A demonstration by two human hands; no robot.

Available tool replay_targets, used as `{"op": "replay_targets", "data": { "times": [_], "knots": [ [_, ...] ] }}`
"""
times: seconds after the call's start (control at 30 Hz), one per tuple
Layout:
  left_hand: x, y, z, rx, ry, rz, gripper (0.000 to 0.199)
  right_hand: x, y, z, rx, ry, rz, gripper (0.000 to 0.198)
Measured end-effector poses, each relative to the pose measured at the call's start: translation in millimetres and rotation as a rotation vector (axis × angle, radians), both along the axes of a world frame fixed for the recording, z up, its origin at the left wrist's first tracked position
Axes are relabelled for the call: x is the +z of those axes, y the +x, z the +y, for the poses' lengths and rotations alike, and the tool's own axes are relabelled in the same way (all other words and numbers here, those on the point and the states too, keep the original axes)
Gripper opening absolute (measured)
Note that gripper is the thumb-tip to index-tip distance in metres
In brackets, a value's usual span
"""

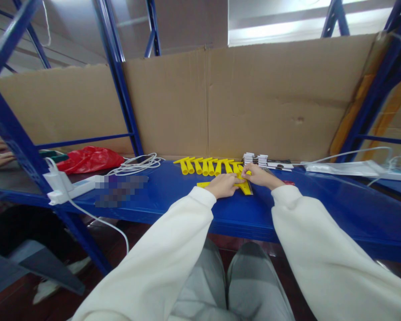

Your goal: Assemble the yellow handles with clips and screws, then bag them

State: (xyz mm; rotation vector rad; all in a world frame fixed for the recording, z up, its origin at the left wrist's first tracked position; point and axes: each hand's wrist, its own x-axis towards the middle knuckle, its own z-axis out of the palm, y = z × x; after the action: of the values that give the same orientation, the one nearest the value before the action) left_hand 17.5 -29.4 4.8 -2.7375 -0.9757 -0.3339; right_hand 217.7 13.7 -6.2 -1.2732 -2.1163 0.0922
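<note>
A yellow T-shaped scraper (244, 189) lies across the shelf in front of me, its handle pointing left and a thin pale strip along its wide right end. My left hand (223, 185) is closed over the handle from above. At the wide end, my right hand (259, 175) has its fingertips pinched together; whatever small thing they hold, if any, is too small to make out. Behind my hands runs a row of several similar yellow scrapers (205, 167), round handle ends toward me. Small stacks of white and black packets (261, 160) lie just beyond my right hand.
A white power strip (83, 186) with a plugged-in adapter and coiled white cable (137, 165) lies left, beside a red plastic bag (92, 159). Cardboard (270, 98) walls the back. Blue posts (118, 80) frame the shelf. Another person's legs (43, 232) show at lower left.
</note>
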Motion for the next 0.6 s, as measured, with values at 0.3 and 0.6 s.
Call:
{"op": "replay_targets", "data": {
  "times": [0.3,0.6],
  "knots": [
    [-1.1,-0.1,1.0,-0.003,0.019,0.002,0.042,3.6,-4.2,-6.7,-0.036,-0.041,0.015,0.008],
    [3.1,-1.5,-1.7,0.022,0.0,-0.052,0.042,7.7,-14.0,-11.3,-0.176,-0.193,0.555,0.035]
  ]
}}
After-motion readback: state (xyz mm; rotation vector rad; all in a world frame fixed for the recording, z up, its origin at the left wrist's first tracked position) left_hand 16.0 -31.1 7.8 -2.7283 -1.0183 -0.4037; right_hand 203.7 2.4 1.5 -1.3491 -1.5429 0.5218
